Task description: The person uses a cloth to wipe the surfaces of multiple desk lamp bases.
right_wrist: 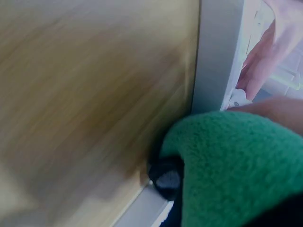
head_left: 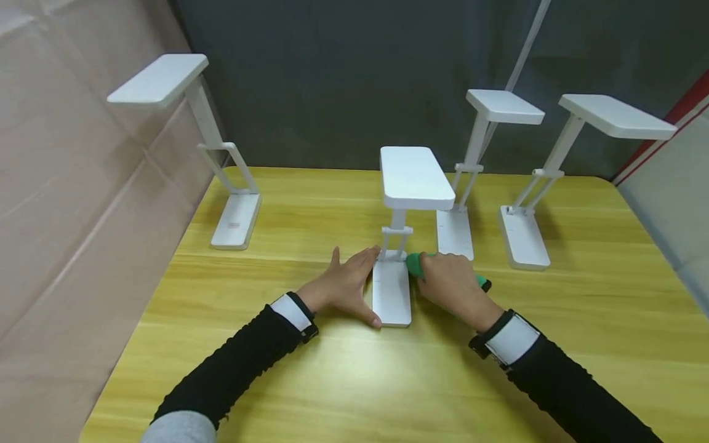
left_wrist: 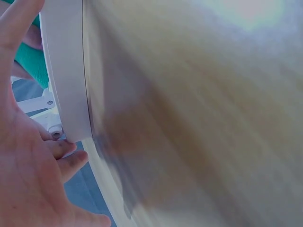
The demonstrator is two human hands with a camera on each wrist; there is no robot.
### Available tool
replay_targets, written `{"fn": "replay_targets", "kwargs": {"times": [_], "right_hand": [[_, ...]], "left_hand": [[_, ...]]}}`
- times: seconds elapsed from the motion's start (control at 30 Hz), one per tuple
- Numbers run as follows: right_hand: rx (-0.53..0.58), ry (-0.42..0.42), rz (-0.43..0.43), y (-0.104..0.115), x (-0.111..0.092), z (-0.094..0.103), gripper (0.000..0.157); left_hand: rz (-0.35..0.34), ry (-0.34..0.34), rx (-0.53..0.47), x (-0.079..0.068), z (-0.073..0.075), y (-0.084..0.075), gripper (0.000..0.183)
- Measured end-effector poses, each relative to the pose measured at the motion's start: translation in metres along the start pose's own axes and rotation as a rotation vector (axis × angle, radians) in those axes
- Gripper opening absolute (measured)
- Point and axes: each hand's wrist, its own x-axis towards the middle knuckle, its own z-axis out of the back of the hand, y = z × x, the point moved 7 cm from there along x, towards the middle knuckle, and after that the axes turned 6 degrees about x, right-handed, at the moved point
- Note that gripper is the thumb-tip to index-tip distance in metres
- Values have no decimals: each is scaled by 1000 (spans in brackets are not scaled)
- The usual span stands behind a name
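Curled round a green fleecy cloth (head_left: 416, 264), the person's right hand (head_left: 451, 284) presses it against the right edge of the nearest white folding desk lamp (head_left: 392, 289), low by the hinge of its stem. Flat and straight-fingered, the left hand (head_left: 346, 285) rests against the left edge of that lamp's flat base (thumb lying along the near corner), so the base sits between both hands at the middle of the yellow wooden table (head_left: 581, 344). Behind it stand two more white lamps (head_left: 455, 231) (head_left: 523, 237) to the right, and a fourth (head_left: 235, 221) well apart on the left, before a dark backdrop (head_left: 332, 74).
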Motion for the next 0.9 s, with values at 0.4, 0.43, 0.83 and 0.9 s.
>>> {"fn": "replay_targets", "kwargs": {"times": [0.4, 0.43, 0.83, 0.9], "right_hand": [[-8, 192, 298, 30, -41, 7, 28], [-8, 203, 318, 33, -45, 8, 28], [255, 448, 68, -3, -37, 20, 30], [178, 388, -24, -12, -26, 20, 21]], "left_hand": [[6, 6, -7, 0, 0, -1, 136], [6, 6, -2, 0, 0, -1, 136], [26, 55, -17, 0, 0, -2, 137], [26, 52, -21, 0, 1, -2, 136]]}}
